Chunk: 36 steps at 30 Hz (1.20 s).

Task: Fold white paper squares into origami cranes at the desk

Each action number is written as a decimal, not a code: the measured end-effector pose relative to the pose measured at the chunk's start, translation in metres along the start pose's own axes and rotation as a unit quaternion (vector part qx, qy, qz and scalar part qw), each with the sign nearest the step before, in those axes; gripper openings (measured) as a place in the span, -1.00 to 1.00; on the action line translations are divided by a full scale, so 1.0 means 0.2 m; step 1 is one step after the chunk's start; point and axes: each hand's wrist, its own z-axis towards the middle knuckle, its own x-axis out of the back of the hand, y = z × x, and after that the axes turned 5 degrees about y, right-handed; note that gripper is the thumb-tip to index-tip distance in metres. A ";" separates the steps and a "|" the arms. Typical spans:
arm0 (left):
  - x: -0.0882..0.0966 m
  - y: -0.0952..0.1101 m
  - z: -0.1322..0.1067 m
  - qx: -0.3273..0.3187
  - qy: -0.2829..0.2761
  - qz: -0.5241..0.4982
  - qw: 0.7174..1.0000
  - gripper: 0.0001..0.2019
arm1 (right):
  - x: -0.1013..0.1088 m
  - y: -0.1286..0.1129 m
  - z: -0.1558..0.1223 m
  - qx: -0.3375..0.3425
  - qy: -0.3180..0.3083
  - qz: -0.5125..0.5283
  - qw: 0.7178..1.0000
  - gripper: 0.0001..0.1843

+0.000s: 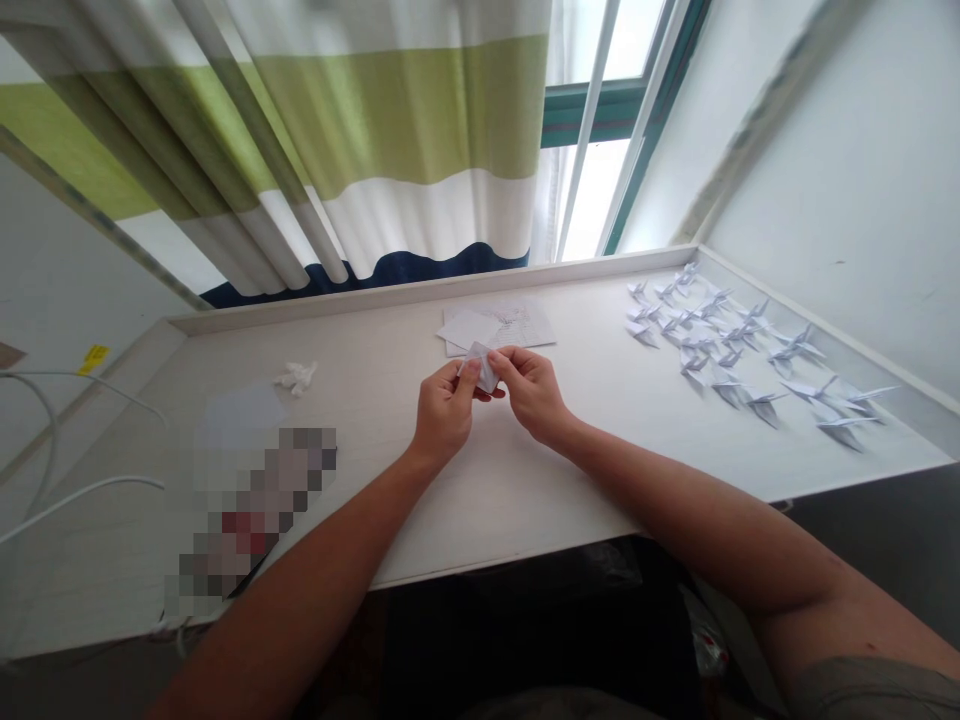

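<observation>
Between my two hands is a small piece of folded white paper (482,366), held up above the middle of the white table (480,500). My left hand (444,405) pinches its left side with the thumb in front. On the other side, my right hand (534,388) grips the paper between thumb and fingers near its upper edge. Just beyond the hands lie a small white sheet (471,328) and a printed or drawn-on sheet (529,322) beneath it. Several folded white paper cranes (701,345) stand in rows at the right of the table.
A crumpled white tissue (297,377) and pale paper (244,410) lie at the left. A blurred-out long object (259,515) rests near the left front edge. White cables (90,490) cross the far left. A raised rim (420,297) runs along the back, below a striped curtain (405,120).
</observation>
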 end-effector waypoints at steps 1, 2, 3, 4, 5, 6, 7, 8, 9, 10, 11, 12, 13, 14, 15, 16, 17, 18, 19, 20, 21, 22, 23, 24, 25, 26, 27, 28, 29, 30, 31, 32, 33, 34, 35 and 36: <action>0.00 0.00 0.00 -0.001 0.001 0.002 1.000 -0.52 | 0.00 0.00 0.00 0.001 0.001 0.002 1.000 -0.42; 0.00 0.00 0.00 -0.001 0.002 0.003 1.000 -0.52 | 0.00 -0.01 0.00 0.002 0.003 0.003 1.000 -0.43; 0.00 0.00 0.00 -0.002 0.002 0.005 1.000 -0.52 | -0.01 -0.01 -0.01 0.003 0.006 0.002 1.000 -0.43; 0.00 0.00 0.00 -0.003 0.002 0.006 1.000 -0.52 | -0.01 -0.01 -0.01 0.003 0.011 -0.001 1.000 -0.43; -0.01 0.00 0.00 -0.004 0.003 0.008 1.000 -0.52 | -0.01 0.00 -0.01 0.004 0.017 -0.006 1.000 -0.43; -0.01 -0.01 0.00 -0.007 0.004 0.011 1.000 -0.52 | -0.02 0.01 -0.01 0.006 0.025 -0.012 1.000 -0.43; -0.02 -0.01 -0.01 -0.008 0.006 0.014 1.000 -0.52 | -0.02 0.02 -0.02 0.009 0.034 -0.018 0.999 -0.43; -0.02 -0.01 -0.01 -0.007 0.009 0.017 1.000 -0.53 | -0.02 0.04 -0.02 0.012 0.045 -0.023 0.999 -0.42; -0.03 -0.01 -0.01 -0.004 0.012 0.019 1.000 -0.53 | -0.03 0.05 -0.02 0.016 0.057 -0.025 0.998 -0.42; -0.04 -0.01 -0.02 0.000 0.015 0.020 1.000 -0.53 | -0.03 0.06 -0.03 0.020 0.068 -0.028 0.997 -0.42; -0.05 -0.01 -0.02 0.004 0.017 0.020 1.000 -0.53 | -0.04 0.07 -0.03 0.022 0.074 -0.031 0.997 -0.42; -0.05 -0.02 -0.02 0.005 0.019 0.019 1.000 -0.53 | -0.04 0.08 -0.03 0.022 0.078 -0.034 0.996 -0.43; -0.06 -0.02 -0.03 0.004 0.020 0.019 1.000 -0.53 | -0.04 0.09 -0.04 0.022 0.079 -0.037 0.996 -0.44; -0.06 -0.02 -0.03 0.001 0.022 0.020 1.000 -0.52 | -0.05 0.09 -0.04 0.020 0.078 -0.039 0.996 -0.45; -0.06 -0.01 -0.03 -0.005 0.023 0.022 0.999 -0.52 | -0.05 0.09 -0.04 0.019 0.077 -0.041 0.996 -0.46; -0.06 -0.01 -0.03 -0.011 0.023 0.026 0.999 -0.52 | -0.05 0.09 -0.04 0.020 0.077 -0.042 0.996 -0.47; -0.05 -0.01 -0.03 -0.017 0.022 0.033 0.999 -0.52 | -0.05 0.08 -0.04 0.022 0.078 -0.043 0.996 -0.47; -0.05 -0.01 -0.03 -0.022 0.022 0.039 0.999 -0.52 | -0.05 0.08 -0.04 0.026 0.079 -0.043 0.996 -0.47; -0.05 -0.01 -0.03 -0.026 0.022 0.045 0.998 -0.53 | -0.05 0.07 -0.04 0.030 0.080 -0.041 0.995 -0.47; -0.05 -0.01 -0.03 -0.029 0.022 0.050 0.998 -0.53 | -0.06 0.07 -0.04 0.034 0.081 -0.037 0.995 -0.46; -0.05 0.00 -0.03 -0.029 0.023 0.054 0.998 -0.52 | -0.06 0.07 -0.04 0.037 0.081 -0.033 0.996 -0.45; -0.04 0.00 -0.03 -0.028 0.024 0.055 0.998 -0.52 | -0.06 0.07 -0.04 0.039 0.081 -0.028 0.996 -0.45; -0.04 0.00 -0.03 -0.025 0.024 0.054 0.998 -0.52 | -0.06 0.06 -0.04 0.039 0.081 -0.024 0.996 -0.44; -0.04 0.00 -0.03 -0.022 0.024 0.051 0.998 -0.52 | -0.07 0.06 -0.04 0.038 0.082 -0.021 0.996 -0.43; -0.04 0.00 -0.02 -0.019 0.022 0.047 0.998 -0.52 | -0.07 0.06 -0.04 0.034 0.082 -0.018 0.996 -0.43; -0.04 0.00 -0.02 -0.016 0.022 0.041 0.999 -0.52 | -0.07 0.05 -0.04 0.027 0.078 -0.014 0.996 -0.42; -0.04 0.00 -0.02 -0.013 0.022 0.035 0.999 -0.52 | -0.07 0.04 -0.04 0.017 0.069 -0.009 0.997 -0.43; -0.04 0.00 -0.02 -0.011 0.022 0.030 0.999 -0.51 | -0.07 0.03 -0.04 0.006 0.057 -0.004 0.998 -0.43; -0.03 0.01 -0.02 -0.009 0.020 0.027 0.999 -0.51 | -0.06 0.02 -0.03 -0.008 0.040 0.001 0.999 -0.45; -0.03 0.01 -0.02 -0.008 0.016 0.027 0.999 -0.51 | -0.06 0.01 -0.03 -0.019 0.025 0.005 0.999 -0.47; -0.03 0.02 -0.02 -0.007 0.010 0.029 1.000 -0.50 | -0.05 -0.01 -0.03 -0.024 0.012 0.004 1.000 -0.51; -0.03 0.02 -0.02 -0.005 0.004 0.032 0.999 -0.50 | -0.05 -0.02 -0.03 -0.027 -0.004 -0.001 1.000 -0.55; -0.02 0.03 -0.02 -0.003 -0.004 0.035 0.999 -0.50 | -0.04 -0.03 -0.03 -0.033 -0.018 -0.001 0.999 -0.58; -0.02 0.03 -0.02 -0.001 -0.011 0.038 0.999 -0.50 | -0.03 -0.04 -0.02 -0.038 -0.028 0.001 0.999 -0.60; -0.01 0.04 -0.02 0.002 -0.019 0.041 0.999 -0.49 | -0.03 -0.05 -0.02 -0.041 -0.038 0.006 0.998 -0.62; -0.01 0.04 -0.01 0.005 -0.027 0.046 0.999 -0.49 | -0.02 -0.05 -0.01 -0.041 -0.045 0.012 0.998 -0.64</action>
